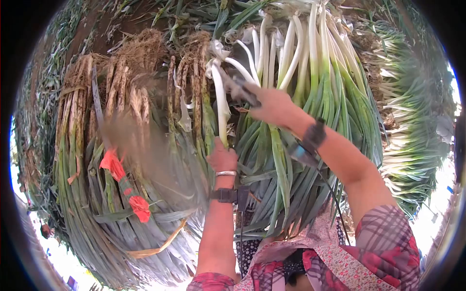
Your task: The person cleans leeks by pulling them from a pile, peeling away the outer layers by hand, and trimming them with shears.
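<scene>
My left hand (223, 157) is closed round the lower part of a leek with a peeled white stalk (220, 97), held upright near the middle of the view. My right hand (276, 106) is closed to the right of that stalk, round a dark, motion-blurred object that I cannot make out. Cleaned white-stalked leeks (313, 58) lie just beyond and beside my right hand. To the left of my left hand are leeks with brown outer layers and roots (75, 106).
A blade-like tool with red wrapping (112, 165) lies over the left leeks. More leeks (403, 111) are piled in a long row at the far right. Loose green leaves (233, 17) and brown soil (104, 29) show at the top.
</scene>
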A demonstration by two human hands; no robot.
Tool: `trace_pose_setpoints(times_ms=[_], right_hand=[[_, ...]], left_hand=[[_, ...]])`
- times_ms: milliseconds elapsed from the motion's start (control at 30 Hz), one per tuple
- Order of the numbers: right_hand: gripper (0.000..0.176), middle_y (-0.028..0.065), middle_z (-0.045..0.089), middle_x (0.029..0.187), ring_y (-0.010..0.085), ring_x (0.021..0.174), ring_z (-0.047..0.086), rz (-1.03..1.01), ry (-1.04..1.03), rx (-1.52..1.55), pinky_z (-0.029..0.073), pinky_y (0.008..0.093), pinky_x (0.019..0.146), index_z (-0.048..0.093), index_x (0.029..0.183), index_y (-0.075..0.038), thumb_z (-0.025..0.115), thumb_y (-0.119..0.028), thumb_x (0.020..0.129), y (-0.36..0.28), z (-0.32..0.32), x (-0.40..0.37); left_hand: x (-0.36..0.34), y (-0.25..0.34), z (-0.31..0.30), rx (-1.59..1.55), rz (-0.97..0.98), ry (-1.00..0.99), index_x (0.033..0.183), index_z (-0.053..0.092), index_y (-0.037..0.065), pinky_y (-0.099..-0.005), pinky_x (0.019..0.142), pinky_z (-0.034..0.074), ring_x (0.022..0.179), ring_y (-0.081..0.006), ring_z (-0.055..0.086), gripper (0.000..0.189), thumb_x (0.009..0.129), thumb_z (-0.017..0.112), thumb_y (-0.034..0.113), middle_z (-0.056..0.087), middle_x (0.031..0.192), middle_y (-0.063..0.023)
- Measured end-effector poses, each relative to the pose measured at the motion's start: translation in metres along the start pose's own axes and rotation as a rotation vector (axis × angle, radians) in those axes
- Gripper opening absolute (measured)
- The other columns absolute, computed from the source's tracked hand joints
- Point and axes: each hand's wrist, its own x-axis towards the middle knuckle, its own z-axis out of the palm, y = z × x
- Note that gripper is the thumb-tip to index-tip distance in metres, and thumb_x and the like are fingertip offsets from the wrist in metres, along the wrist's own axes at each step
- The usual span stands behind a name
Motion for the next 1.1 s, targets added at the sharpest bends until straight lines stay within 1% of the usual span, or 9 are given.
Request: trace_pose_setpoints(times_ms=[233, 367, 733, 867, 900, 933, 1000, 1067, 1100], right_hand=[[0.070, 0.0182, 0.061, 0.076, 0.0364, 0.071, 0.060, -0.104, -0.162, 0.077, 0.047, 0.0441, 0.062, 0.040, 0.134, -0.013, 0.061, -0.018, 0.067, -0.010, -0.039, -0.129], [0.064, 0.0169, 0.061, 0.078, 0.0379, 0.073, 0.060, -0.110, 0.010, 0.167, 0.046, 0.0460, 0.063, 0.043, 0.131, -0.010, 0.059, -0.014, 0.069, -0.002, -0.054, -0.110], [0.065, 0.0193, 0.062, 0.078, 0.0385, 0.073, 0.060, -0.024, -0.130, 0.208, 0.048, 0.0455, 0.065, 0.043, 0.132, -0.010, 0.060, -0.019, 0.069, 0.031, -0.048, -0.126], [0.066, 0.0205, 0.061, 0.075, 0.0392, 0.071, 0.060, -0.090, 0.042, 0.321, 0.048, 0.0460, 0.064, 0.042, 0.133, -0.012, 0.059, -0.017, 0.069, 0.051, -0.048, -0.105], [0.066, 0.0210, 0.061, 0.076, 0.0393, 0.071, 0.060, -0.046, 0.085, 0.289, 0.047, 0.0461, 0.064, 0.042, 0.134, -0.013, 0.059, -0.016, 0.070, 0.057, -0.051, -0.102], [0.066, 0.0215, 0.061, 0.078, 0.0395, 0.071, 0.060, -0.003, 0.127, 0.257, 0.047, 0.0462, 0.065, 0.041, 0.134, -0.014, 0.058, -0.015, 0.070, 0.062, -0.054, -0.099], [0.066, 0.0216, 0.061, 0.082, 0.0389, 0.074, 0.060, 0.104, 0.040, 0.222, 0.047, 0.0458, 0.066, 0.041, 0.135, -0.014, 0.059, -0.016, 0.071, 0.065, -0.070, -0.105], [0.067, 0.0213, 0.061, 0.085, 0.0379, 0.077, 0.060, 0.081, 0.111, 0.173, 0.047, 0.0446, 0.068, 0.041, 0.135, -0.013, 0.060, -0.017, 0.070, 0.072, -0.074, -0.117], [0.070, 0.0203, 0.062, 0.084, 0.0374, 0.079, 0.060, 0.020, 0.116, 0.201, 0.047, 0.0435, 0.069, 0.042, 0.135, -0.013, 0.061, -0.019, 0.067, 0.073, -0.075, -0.123]], left_hand=[[-0.005, 0.054, -0.059, 0.004, 0.042, 0.095, 0.111, 0.048, 0.005, -0.0467, 0.078, 0.037, 0.078, -0.0327, 0.061, 0.047, 0.069, 0.064, 0.016, 0.063, 0.082, -0.0136], [-0.005, 0.083, -0.055, 0.054, 0.129, 0.269, 0.106, 0.050, 0.007, -0.0480, 0.079, 0.036, 0.087, -0.0291, 0.058, 0.042, 0.067, 0.064, 0.013, 0.062, 0.084, -0.0101], [-0.001, 0.090, -0.031, 0.055, 0.057, 0.239, 0.099, 0.047, 0.006, -0.0509, 0.078, 0.036, 0.086, -0.0300, 0.057, 0.038, 0.065, 0.062, 0.013, 0.061, 0.083, -0.0128], [-0.012, 0.106, -0.029, -0.311, 0.112, 0.201, 0.091, 0.056, 0.004, -0.0465, 0.077, 0.041, 0.082, -0.0357, 0.055, 0.027, 0.065, 0.062, 0.008, 0.058, 0.084, -0.0179], [-0.009, 0.110, -0.021, -0.527, 0.305, 0.220, 0.092, 0.060, 0.002, -0.0445, 0.077, 0.043, 0.080, -0.0383, 0.053, 0.027, 0.066, 0.064, 0.008, 0.057, 0.082, -0.0181], [-0.007, 0.116, -0.014, -0.563, 0.338, 0.119, 0.098, 0.059, 0.002, -0.0446, 0.081, 0.043, 0.087, -0.0385, 0.055, 0.033, 0.068, 0.066, 0.012, 0.059, 0.094, -0.0187], [0.002, 0.125, 0.061, -0.764, 0.390, 0.317, 0.106, 0.059, 0.004, -0.0474, 0.090, 0.040, 0.105, -0.0421, 0.050, 0.040, 0.068, 0.068, 0.015, 0.056, 0.114, -0.0190], [-0.020, 0.158, 0.073, -0.064, 0.458, 0.310, 0.120, 0.053, 0.004, -0.0529, 0.098, 0.032, 0.122, -0.0463, 0.036, 0.054, 0.071, 0.068, 0.021, 0.044, 0.132, -0.0194], [-0.028, 0.171, 0.070, -0.068, 0.447, 0.318, 0.120, 0.053, 0.004, -0.0529, 0.098, 0.032, 0.122, -0.0463, 0.036, 0.054, 0.071, 0.068, 0.021, 0.044, 0.132, -0.0194]])
